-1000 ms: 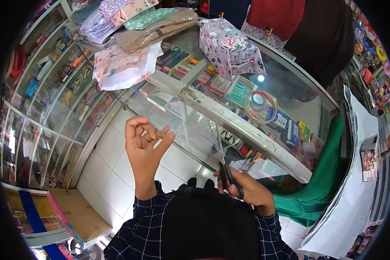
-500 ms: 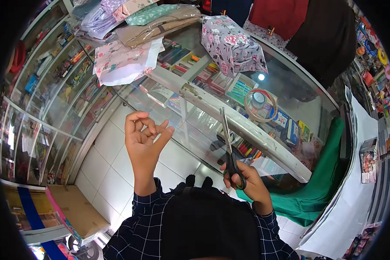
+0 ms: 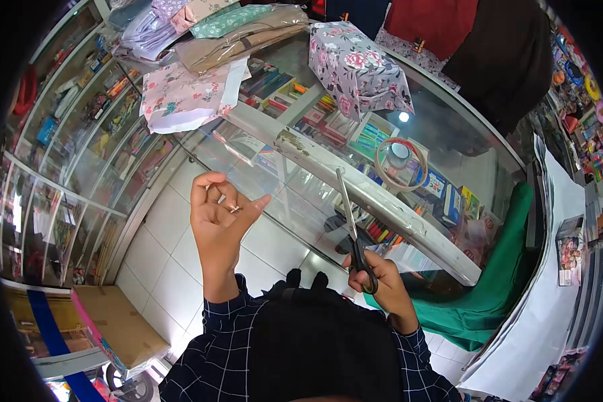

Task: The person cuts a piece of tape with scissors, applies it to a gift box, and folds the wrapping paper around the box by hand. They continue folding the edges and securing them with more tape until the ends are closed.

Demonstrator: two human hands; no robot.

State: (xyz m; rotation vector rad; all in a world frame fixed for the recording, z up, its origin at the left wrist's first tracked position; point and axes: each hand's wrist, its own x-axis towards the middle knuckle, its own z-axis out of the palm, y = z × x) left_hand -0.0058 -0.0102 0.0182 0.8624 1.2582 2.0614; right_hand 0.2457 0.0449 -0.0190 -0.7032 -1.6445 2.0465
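Observation:
My left hand [image 3: 220,208] is raised over the tiled floor, palm up, its fingers loosely curled and the thumb apart from them. A small shiny thing [image 3: 234,209] shows at its fingers, too small to make out. My right hand [image 3: 383,285] grips black-handled scissors [image 3: 356,254], whose narrow, nearly closed blades point up toward the counter's metal edge. Beyond the blades, a roll of tape [image 3: 386,167] lies on the glass counter [image 3: 476,157]. A floral-wrapped box [image 3: 358,70] stands farther back on the glass. Floral paper [image 3: 191,97] with a white underside lies at the counter's left.
Plastic-wrapped packs [image 3: 248,40] are piled at the back left. Glass shelves [image 3: 80,147] curve along the left. Below them sits a cardboard box [image 3: 120,325]. Green cloth [image 3: 509,261] hangs at the right beside large white sheets [image 3: 529,321]. Dark and red cloths [image 3: 429,30] hang behind.
My left hand has turned slightly, and the small shiny thing at its fingers now shows. The scissors have shifted slightly down and left with my right hand.

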